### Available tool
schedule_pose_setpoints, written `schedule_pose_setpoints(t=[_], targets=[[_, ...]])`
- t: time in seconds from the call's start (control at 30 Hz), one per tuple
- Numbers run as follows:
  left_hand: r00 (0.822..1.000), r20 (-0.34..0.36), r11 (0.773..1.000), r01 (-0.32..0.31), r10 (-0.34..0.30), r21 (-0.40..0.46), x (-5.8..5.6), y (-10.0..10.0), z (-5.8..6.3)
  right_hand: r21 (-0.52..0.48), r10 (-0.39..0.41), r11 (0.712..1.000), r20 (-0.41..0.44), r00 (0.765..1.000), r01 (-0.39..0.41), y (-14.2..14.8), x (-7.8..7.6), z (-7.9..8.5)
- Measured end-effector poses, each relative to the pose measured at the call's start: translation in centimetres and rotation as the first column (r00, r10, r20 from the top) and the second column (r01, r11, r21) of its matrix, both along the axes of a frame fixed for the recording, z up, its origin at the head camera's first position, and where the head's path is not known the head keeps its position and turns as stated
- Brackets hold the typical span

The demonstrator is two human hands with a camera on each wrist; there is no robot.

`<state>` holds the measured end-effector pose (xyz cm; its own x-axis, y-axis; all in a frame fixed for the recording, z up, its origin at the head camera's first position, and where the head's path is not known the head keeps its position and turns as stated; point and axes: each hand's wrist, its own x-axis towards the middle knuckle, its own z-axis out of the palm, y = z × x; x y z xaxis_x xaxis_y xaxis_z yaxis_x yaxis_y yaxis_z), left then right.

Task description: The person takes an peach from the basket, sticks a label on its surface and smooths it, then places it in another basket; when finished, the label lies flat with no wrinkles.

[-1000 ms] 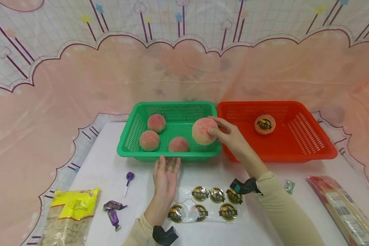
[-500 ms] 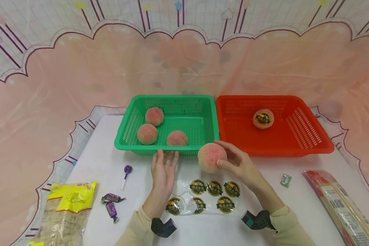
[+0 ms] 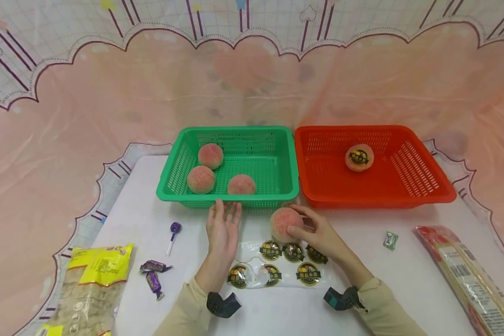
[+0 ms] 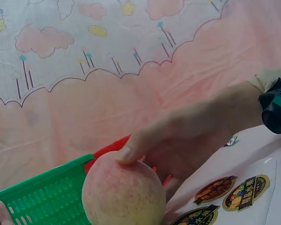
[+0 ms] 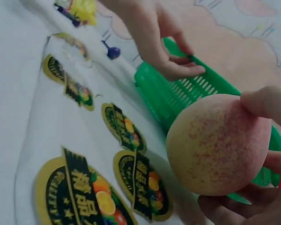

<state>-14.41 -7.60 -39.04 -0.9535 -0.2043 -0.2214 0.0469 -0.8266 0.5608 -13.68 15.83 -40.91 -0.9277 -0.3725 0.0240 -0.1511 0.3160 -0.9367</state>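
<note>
My right hand (image 3: 321,238) holds a pink-and-cream peach (image 3: 286,225) in front of the green basket, at the back edge of a clear sheet (image 3: 289,279) of round black-and-gold stickers. In the right wrist view the thumb lies on top of the peach (image 5: 218,145), with fingers around its far side. My left hand (image 3: 222,233) is relaxed, fingertips right at the front rim of the green basket (image 3: 269,198). Several peaches (image 3: 201,179) sit in that basket. To its right, the red basket (image 3: 374,186) contains a peach (image 3: 359,157) bearing a sticker.
On the left lie a purple lollipop (image 3: 175,228), two purple-wrapped candies (image 3: 153,282) and a yellow-topped bag (image 3: 94,284). A green-wrapped candy (image 3: 390,240) and a long red-ended packet (image 3: 466,275) lie on the right. A patterned pink cloth (image 3: 252,98) hangs behind the baskets.
My right hand has carried the peach out from over the green basket, toward me and down to the sticker sheet. The left hand has stayed by the basket's front rim.
</note>
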Motion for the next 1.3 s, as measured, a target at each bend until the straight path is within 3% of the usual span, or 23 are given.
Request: schedule_pose_setpoints(t=[0.13, 0.23, 0.27, 0.3, 0.33, 0.37, 0.4, 0.43, 0.5, 0.53, 0.57, 0.63, 0.67, 0.73, 0.83, 0.93, 1.03, 1.1, 1.23, 1.3], targets=[[0.999, -0.008, 0.999, 0.039, -0.039, 0.001, -0.1, -0.2, -0.1, 0.024, -0.034, 0.999, -0.001, 0.999, 0.034, -0.1, -0.1, -0.7], [0.991, 0.007, 0.989, 0.136, -0.136, -0.057, -0.1, -0.3, -0.3, 0.046, -0.065, 0.997, -0.007, 0.998, 0.065, -0.2, -0.1, -1.0], [0.983, 0.02, 0.975, 0.186, -0.185, -0.118, -0.1, -0.3, -0.3, 0.055, -0.076, 0.996, 0.0, 0.997, 0.076, -0.2, 0.0, -1.1], [0.969, 0.036, 0.947, 0.247, -0.245, -0.204, 0.0, -0.4, -0.4, 0.061, -0.077, 0.995, -0.001, 0.997, 0.077, -0.3, 0.0, -1.2], [0.947, 0.058, 0.895, 0.317, -0.315, -0.313, 0.0, -0.4, -0.4, 0.069, -0.079, 0.995, -0.001, 0.997, 0.079, -0.2, 0.1, -1.1], [0.92, 0.089, 0.811, 0.381, -0.383, -0.444, 0.0, -0.3, -0.5, 0.077, -0.075, 0.994, -0.003, 0.997, 0.075, -0.2, 0.1, -1.0], [0.885, 0.124, 0.69, 0.431, -0.449, -0.581, 0.0, -0.3, -0.6, 0.083, -0.075, 0.994, 0.001, 0.997, 0.075, -0.2, 0.1, -0.8], [0.849, 0.155, 0.54, 0.451, -0.505, -0.71, 0.0, -0.3, -0.7, 0.082, -0.072, 0.994, 0.005, 0.997, 0.071, -0.2, 0.2, -0.5], [0.788, 0.205, 0.219, 0.394, -0.581, -0.893, 0.2, -0.2, -0.9, 0.086, -0.058, 0.995, -0.001, 0.998, 0.058, -0.3, 0.4, 0.2], [0.768, 0.225, 0.079, 0.336, -0.6, -0.938, 0.3, -0.1, -1.0, 0.088, -0.055, 0.995, -0.001, 0.998, 0.055, -0.4, 0.6, 0.7], [0.756, 0.24, -0.036, 0.276, -0.609, -0.96, 0.5, 0.0, -1.1, 0.093, -0.052, 0.994, -0.004, 0.999, 0.053, -0.5, 0.8, 1.2], [0.751, 0.263, -0.201, 0.176, -0.605, -0.964, 0.9, 0.3, -1.3, 0.092, -0.042, 0.995, -0.006, 0.999, 0.043, -0.6, 1.1, 1.9], [0.755, 0.28, -0.267, 0.143, -0.593, -0.953, 1.1, 0.4, -1.4, 0.095, -0.036, 0.995, -0.009, 0.999, 0.037, -0.7, 1.3, 2.2], [0.76, 0.312, -0.363, 0.108, -0.571, -0.926, 1.4, 0.5, -1.6, 0.095, -0.027, 0.995, -0.006, 1.0, 0.027, -0.7, 1.4, 2.3], [0.765, 0.335, -0.455, 0.063, -0.549, -0.888, 1.7, 0.6, -1.8, 0.111, -0.016, 0.994, -0.002, 1.0, 0.016, -0.5, 1.2, 1.5], [0.768, 0.326, -0.491, 0.018, -0.551, -0.871, 1.8, 0.7, -1.9, 0.146, -0.004, 0.989, -0.013, 1.0, 0.006, -0.1, 0.7, 0.3], [0.772, 0.323, -0.51, -0.002, -0.548, -0.86, 1.8, 0.7, -1.7, 0.168, 0.014, 0.986, -0.008, 1.0, -0.013, 0.3, 0.4, -0.2], [0.773, 0.318, -0.518, -0.017, -0.549, -0.855, 1.8, 0.6, -1.7, 0.181, 0.027, 0.983, 0.02, 0.999, -0.03, 0.3, 0.8, 0.8], [0.761, 0.289, -0.516, -0.069, -0.58, -0.854, 1.7, 0.5, -1.6, 0.226, 0.067, 0.971, 0.042, 0.997, -0.074, 0.8, 1.1, 2.0], [0.759, 0.263, -0.511, -0.105, -0.595, -0.853, 1.7, 0.5, -1.7, 0.243, 0.089, 0.965, 0.036, 0.995, -0.095, 1.3, 1.0, 1.8]])
